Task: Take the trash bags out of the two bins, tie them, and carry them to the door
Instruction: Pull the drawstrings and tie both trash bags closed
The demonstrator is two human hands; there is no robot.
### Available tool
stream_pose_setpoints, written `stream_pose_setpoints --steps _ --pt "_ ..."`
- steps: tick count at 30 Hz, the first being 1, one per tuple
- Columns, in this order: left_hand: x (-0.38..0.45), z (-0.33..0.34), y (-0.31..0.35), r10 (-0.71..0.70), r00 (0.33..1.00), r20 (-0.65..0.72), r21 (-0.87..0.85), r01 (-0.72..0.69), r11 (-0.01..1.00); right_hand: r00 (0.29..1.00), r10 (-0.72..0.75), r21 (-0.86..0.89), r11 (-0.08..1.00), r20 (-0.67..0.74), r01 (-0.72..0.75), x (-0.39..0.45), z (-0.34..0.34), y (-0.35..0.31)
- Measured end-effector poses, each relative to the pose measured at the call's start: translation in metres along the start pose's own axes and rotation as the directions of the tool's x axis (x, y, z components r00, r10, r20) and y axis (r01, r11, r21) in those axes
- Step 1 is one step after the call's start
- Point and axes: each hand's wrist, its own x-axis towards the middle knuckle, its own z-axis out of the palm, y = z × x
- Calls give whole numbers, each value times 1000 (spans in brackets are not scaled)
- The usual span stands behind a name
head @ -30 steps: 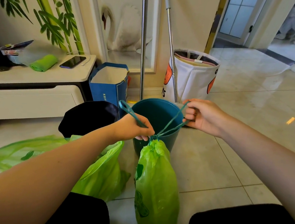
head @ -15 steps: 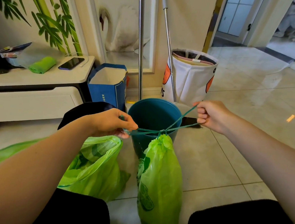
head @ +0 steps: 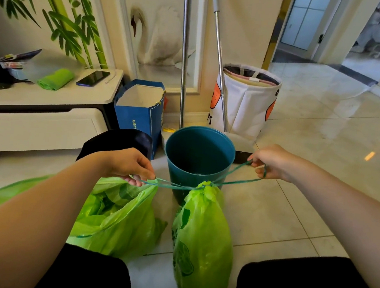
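Note:
A full green trash bag (head: 201, 241) stands on the floor between my knees, its neck gathered by teal drawstrings (head: 229, 180). My left hand (head: 125, 163) pinches one drawstring end to the left of the neck. My right hand (head: 268, 161) grips the other loop to the right, and the strings are pulled taut sideways. A second green bag (head: 118, 218) lies open on the floor under my left forearm. Behind the bags stand a teal bin (head: 199, 158) with no bag in it and a black bin (head: 118, 141), partly hidden by my left hand.
A blue paper bag (head: 141, 109) and a white fabric basket (head: 245, 102) stand by the wall with two metal poles (head: 184, 56). A low white cabinet (head: 42, 112) at left holds a phone and a green roll. Tiled floor runs right toward an open doorway (head: 305, 27).
My hands have moved apart, the left dropping and going left, the right going right. The drawstrings went from slack loops above the bag to a tight horizontal line at its neck.

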Motion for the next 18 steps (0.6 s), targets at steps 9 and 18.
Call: stream_pose_setpoints --steps 9,18 --pt "-24 -22 -39 -23 998 -52 -15 23 1000 960 -259 -418 865 104 278 -1 82 -43" --pt "-64 -60 -95 -17 890 -455 92 66 994 880 -211 -498 758 425 422 -8 183 -60"
